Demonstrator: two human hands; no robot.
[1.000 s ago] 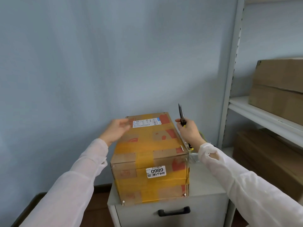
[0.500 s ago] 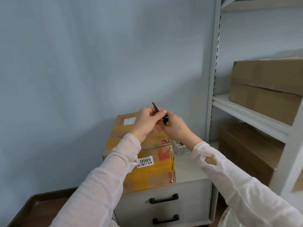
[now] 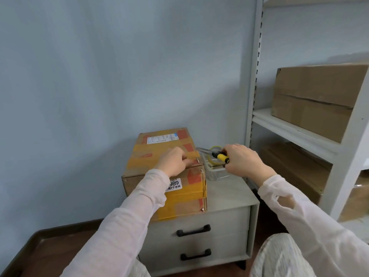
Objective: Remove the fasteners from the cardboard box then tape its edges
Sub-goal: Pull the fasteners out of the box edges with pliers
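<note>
Moved since half a second ago: the hands, then joined at the pliers above the box, are now apart; the left has dropped to the box top and the right has carried the pliers rightward.

1. Box (image 3: 159,142): cardboard, patched with yellow tape, sitting on the left part of the cabinet (image 3: 225,196), far side close to the wall. A white label (image 3: 176,184) on its near face is partly covered by the left sleeve.
2. Fastener (image 3: 197,159): small metal pin standing out of the top near-right corner of the box. A second fastener (image 3: 202,210) sits at the bottom near-right corner.
3. Left hand (image 3: 172,161): resting on the box top at the near edge, fingers curled, thumb tip just beside the upper fastener. Whether it pinches anything cannot be told.
4. Right hand (image 3: 242,159): fingers wrapped round the yellow-and-black handle of the pliers (image 3: 220,156), held above the tray, metal tips pointing left toward the box.
5. Tray (image 3: 217,173): clear plastic, on the cabinet just right of the box; its contents are unclear.
6. Cabinet: grey, with two drawers and black handles.
7. Shelf (image 3: 289,128): white metal unit at right, bearing plain cartons (image 3: 319,92).
</note>
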